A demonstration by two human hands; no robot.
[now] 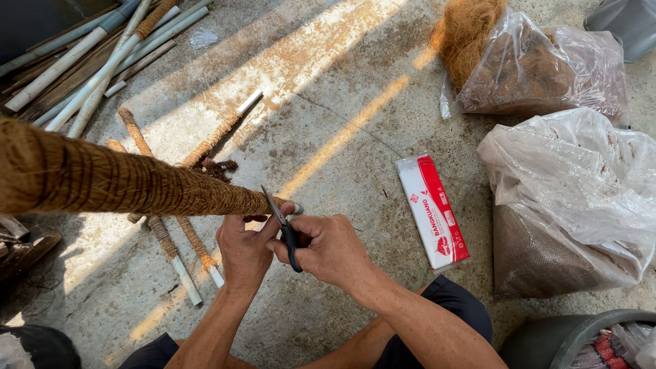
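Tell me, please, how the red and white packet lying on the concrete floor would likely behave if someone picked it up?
The red and white packet looks flat and slim, so probably light. Its glossy wrapper may be a little slippery. Lying flat on the concrete floor, it seems unlikely to roll or tip.

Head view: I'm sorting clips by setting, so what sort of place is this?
Probably an outdoor or semi-open workshop yard for making coir-wrapped poles: a bare concrete floor in sunlight, a pile of pipes, some fibre-wrapped, and plastic bags of coconut fibre. The right hand holds scissors at a wrapped pole.

Flat red-and-white packet [432,211] beside perhaps fibre-filled plastic bags [570,198].
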